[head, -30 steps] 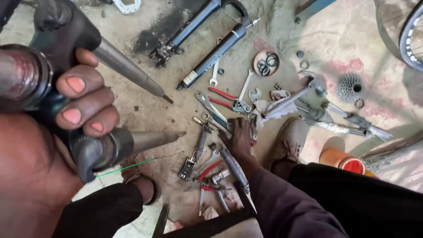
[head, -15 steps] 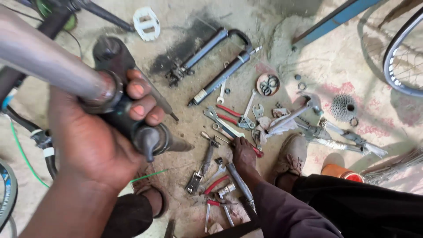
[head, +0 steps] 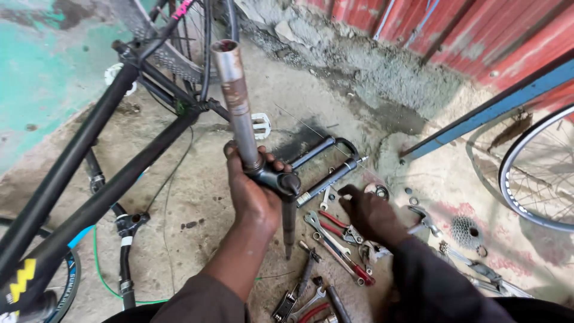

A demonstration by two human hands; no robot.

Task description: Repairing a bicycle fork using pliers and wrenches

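Nearest: loose wrenches and red-handled pliers [head: 344, 230] scattered on the concrete floor [head: 197, 203]. Left hand [head: 254, 194]: fingers wrapped tight around the crown of a bicycle fork [head: 263, 170], held upright, its rusty steerer tube pointing up, one leg hanging down over the tools. Right hand [head: 371, 212]: lowered among the tools, palm down, fingers curled; cannot tell whether it has hold of anything. Beyond: a second black fork [head: 329, 167] flat on the floor, a sprocket cluster [head: 466, 230] to the right. Left: black bicycle frame [head: 89, 179]. Farthest: wheel rim [head: 526, 173], red corrugated wall [head: 454, 30].
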